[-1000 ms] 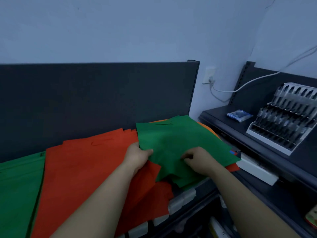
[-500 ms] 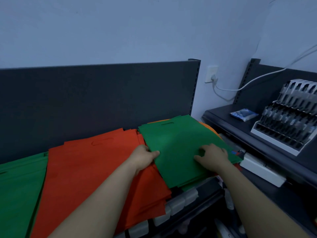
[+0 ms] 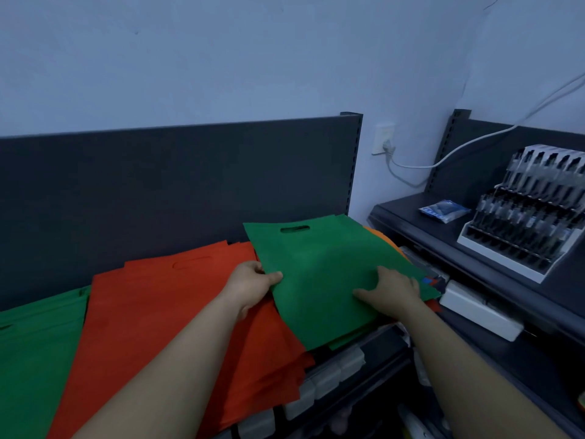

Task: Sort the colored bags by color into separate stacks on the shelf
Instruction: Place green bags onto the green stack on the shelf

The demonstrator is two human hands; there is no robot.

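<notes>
Green bag (image 3: 323,274) lies on top of the mixed pile, centre right of frame, handle slot toward the back. Left hand (image 3: 250,286) pinches its left edge, thumb on top. Right hand (image 3: 391,289) rests on the bag near its right edge; cannot tell whether the fingers hook under it. Judgement: lift this top sheet alone, since an orange bag (image 3: 384,237) beneath may drag along. Keep it flat, carry it over the red stack (image 3: 152,312) to the green stack (image 3: 38,350) at lower left of the shelf (image 3: 329,372), then square the edges.
</notes>
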